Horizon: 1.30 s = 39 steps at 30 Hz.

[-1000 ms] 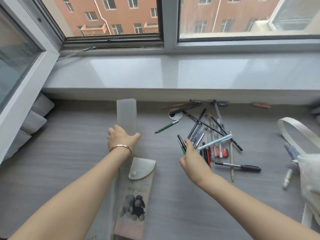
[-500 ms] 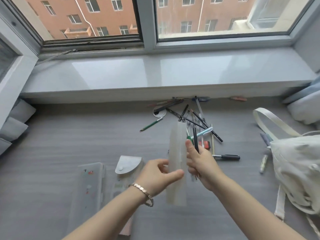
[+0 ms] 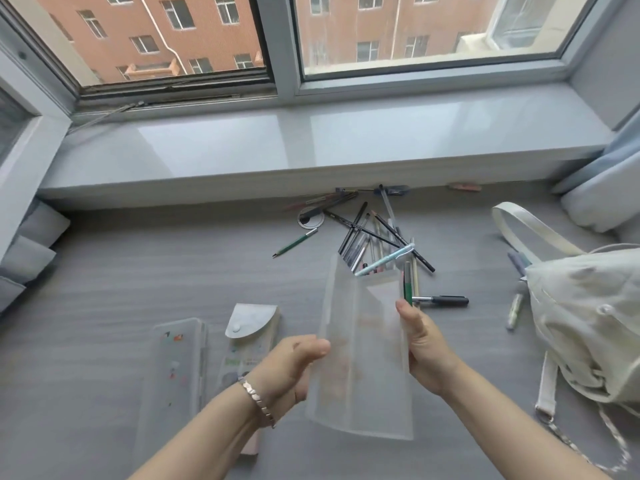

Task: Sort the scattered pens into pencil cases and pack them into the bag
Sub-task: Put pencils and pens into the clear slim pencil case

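Observation:
I hold a frosted translucent pencil case (image 3: 360,355) upright above the grey surface, its lid spread open. My left hand (image 3: 294,367) grips its left edge. My right hand (image 3: 424,344) holds its right edge and also pinches two pens (image 3: 408,284), one green and one black, that stick up beside the case. A pile of scattered pens (image 3: 377,237) lies behind the case. A black marker (image 3: 441,300) lies to the right of my right hand. The cream canvas bag (image 3: 585,320) slumps at the right.
A clear plastic pencil box (image 3: 173,375) and a snap-flap pencil case (image 3: 247,337) lie at the left front. A green pencil (image 3: 294,242) and a tape roll (image 3: 310,218) lie near the sill. More pens (image 3: 516,306) rest by the bag. Cushions sit at both sides.
My left hand lifted the frosted case from the left and brought it to the middle. My right hand picked pens from the pile and now also holds the case, which has spread open.

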Each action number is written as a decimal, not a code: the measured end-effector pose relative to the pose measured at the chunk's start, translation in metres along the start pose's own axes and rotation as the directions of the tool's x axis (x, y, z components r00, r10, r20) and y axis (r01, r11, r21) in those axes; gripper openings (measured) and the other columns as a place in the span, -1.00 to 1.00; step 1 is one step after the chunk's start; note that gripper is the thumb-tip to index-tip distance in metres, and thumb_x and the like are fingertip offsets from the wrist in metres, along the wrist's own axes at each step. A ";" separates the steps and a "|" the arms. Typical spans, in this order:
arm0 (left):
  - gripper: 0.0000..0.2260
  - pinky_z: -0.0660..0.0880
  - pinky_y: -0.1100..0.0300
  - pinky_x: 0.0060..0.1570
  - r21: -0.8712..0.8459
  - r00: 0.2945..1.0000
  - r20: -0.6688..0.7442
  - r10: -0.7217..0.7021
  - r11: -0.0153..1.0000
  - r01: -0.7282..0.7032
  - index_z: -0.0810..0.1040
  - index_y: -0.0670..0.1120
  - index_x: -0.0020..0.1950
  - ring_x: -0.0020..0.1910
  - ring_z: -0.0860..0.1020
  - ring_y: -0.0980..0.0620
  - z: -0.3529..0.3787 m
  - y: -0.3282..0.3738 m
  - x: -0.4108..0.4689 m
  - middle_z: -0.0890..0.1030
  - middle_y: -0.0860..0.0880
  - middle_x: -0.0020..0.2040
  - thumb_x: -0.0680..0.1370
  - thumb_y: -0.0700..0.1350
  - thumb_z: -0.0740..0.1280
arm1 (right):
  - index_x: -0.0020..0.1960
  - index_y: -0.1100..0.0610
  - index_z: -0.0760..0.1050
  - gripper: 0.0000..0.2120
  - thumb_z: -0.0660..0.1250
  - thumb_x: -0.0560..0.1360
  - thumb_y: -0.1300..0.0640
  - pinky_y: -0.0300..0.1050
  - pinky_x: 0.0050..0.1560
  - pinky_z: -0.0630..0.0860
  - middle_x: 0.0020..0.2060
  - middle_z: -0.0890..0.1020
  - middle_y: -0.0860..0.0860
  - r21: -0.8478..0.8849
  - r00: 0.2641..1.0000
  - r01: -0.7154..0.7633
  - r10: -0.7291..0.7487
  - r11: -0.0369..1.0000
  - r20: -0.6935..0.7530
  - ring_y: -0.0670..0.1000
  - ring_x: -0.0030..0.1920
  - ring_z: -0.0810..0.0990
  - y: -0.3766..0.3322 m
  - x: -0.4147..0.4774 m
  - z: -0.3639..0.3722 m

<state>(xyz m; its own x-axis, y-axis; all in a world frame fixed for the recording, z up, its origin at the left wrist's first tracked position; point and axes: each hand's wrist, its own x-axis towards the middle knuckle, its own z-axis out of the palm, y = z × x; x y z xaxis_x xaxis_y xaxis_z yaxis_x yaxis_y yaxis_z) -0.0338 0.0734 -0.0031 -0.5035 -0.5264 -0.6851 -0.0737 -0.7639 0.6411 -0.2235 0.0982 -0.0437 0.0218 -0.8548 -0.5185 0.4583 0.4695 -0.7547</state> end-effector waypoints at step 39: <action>-0.45 0.51 0.05 0.07 0.367 0.848 -0.426 0.316 0.917 -0.157 0.56 0.07 -0.04 -0.12 0.60 -0.03 0.011 -0.019 0.001 0.65 -0.23 0.00 0.03 0.23 0.37 | -0.02 0.04 0.61 -0.57 0.05 0.33 0.32 -0.11 0.09 0.53 -0.06 0.66 0.00 -0.626 0.554 0.684 -0.291 -0.375 0.780 0.02 0.05 0.61 0.011 -0.011 0.002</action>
<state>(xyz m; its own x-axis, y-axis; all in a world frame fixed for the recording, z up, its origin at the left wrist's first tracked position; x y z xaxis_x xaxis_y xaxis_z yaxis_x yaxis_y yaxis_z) -0.0421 0.0917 -0.0118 -0.0829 -0.8467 -0.5255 -0.3048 -0.4805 0.8223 -0.2168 0.1122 -0.0450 0.5716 -0.7830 0.2455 -0.7131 -0.6220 -0.3235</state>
